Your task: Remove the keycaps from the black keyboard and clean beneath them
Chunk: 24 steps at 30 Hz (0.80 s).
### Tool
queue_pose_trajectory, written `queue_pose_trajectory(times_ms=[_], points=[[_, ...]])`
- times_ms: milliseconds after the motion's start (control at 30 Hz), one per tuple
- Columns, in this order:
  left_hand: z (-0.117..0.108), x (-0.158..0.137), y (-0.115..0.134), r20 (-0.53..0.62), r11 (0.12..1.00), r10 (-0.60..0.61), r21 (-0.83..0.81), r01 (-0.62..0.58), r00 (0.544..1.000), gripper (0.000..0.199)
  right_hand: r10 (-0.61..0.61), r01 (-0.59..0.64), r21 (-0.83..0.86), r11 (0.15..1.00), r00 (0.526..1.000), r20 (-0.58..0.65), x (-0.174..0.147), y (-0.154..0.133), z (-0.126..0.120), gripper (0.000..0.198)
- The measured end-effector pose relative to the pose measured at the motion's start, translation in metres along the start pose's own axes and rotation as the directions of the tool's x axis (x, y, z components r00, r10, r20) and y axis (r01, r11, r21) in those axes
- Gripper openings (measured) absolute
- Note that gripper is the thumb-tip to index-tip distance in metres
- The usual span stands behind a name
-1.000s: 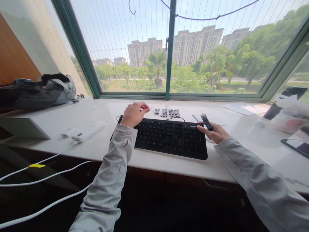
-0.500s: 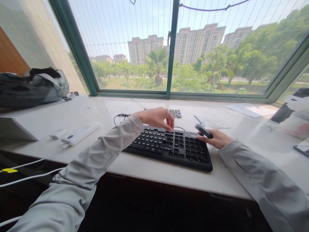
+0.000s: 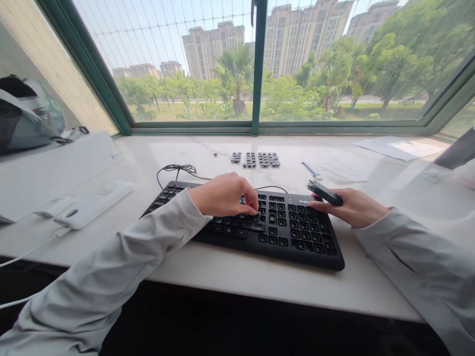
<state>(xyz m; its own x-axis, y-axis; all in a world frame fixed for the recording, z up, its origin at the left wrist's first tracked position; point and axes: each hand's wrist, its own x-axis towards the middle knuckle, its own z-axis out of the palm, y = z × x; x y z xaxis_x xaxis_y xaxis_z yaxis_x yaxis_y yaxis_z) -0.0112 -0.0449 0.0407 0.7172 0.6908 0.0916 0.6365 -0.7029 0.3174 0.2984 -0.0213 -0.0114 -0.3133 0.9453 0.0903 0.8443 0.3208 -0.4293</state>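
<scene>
A black keyboard [image 3: 308, 254] lies slightly tilted across the white counter. Its right part shows bare sockets where keycaps are off; keycaps are still on toward the left. My left hand [image 3: 226, 194] is over its middle, thumb and forefinger pinched together right at the keys near the Enter key. A thin, pale bit shows at the fingertips, too small to name. Beside the keyboard's upper right corner, my right hand [image 3: 358, 205] grips a short black tool [image 3: 326, 193] with a greyish, brush-like tip pointing left.
Loose keycaps [image 3: 269, 159] are laid out in groups behind the keyboard. A blue-handled razor-like tool [image 3: 310, 169] and clear plastic lie at the right, papers [image 3: 401, 148] farther back. A coiled cable [image 3: 178, 169] is at the back left, with a white power strip [image 3: 94, 205] nearer the left.
My left hand has come down and slightly toward me onto the keys, its fingers still pinched. My right hand keeps its grip on the black tool. The view has tilted down.
</scene>
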Motion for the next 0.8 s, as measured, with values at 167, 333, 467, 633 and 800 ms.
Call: queue_pose_trajectory(times_ms=[167, 333, 467, 633, 800], points=[[0.0076, 0.0007, 0.0038, -0.023, 0.999, 0.005, 0.051, -0.004, 1.0, 0.008, -0.025, 0.025, -0.011, 1.0, 1.0, -0.015, -0.0007, 0.0017, 0.0022, 0.063], [0.0096, 0.0001, 0.0068, -0.038, 0.993, 0.007, 0.117, -0.003, 0.999, 0.01, -0.04, 0.039, -0.027, 0.999, 0.999, -0.008, -0.0007, 0.0024, 0.003, 0.062], [0.0101, -0.0005, 0.0061, -0.029, 0.989, 0.041, 0.14, -0.037, 0.999, 0.012, -0.046, 0.046, -0.038, 0.998, 0.999, -0.004, -0.0012, 0.0, 0.0018, 0.062], [0.0099, -0.0016, 0.0057, -0.04, 0.985, 0.065, 0.165, -0.057, 0.997, 0.013, -0.058, 0.057, -0.037, 0.998, 0.998, -0.015, -0.0028, -0.0026, 0.0014, 0.061], [0.0089, -0.0021, 0.0069, -0.049, 0.981, 0.071, 0.186, -0.061, 0.996, 0.012, -0.074, 0.072, -0.034, 0.997, 0.996, -0.043, -0.0031, 0.0002, 0.0035, 0.059]])
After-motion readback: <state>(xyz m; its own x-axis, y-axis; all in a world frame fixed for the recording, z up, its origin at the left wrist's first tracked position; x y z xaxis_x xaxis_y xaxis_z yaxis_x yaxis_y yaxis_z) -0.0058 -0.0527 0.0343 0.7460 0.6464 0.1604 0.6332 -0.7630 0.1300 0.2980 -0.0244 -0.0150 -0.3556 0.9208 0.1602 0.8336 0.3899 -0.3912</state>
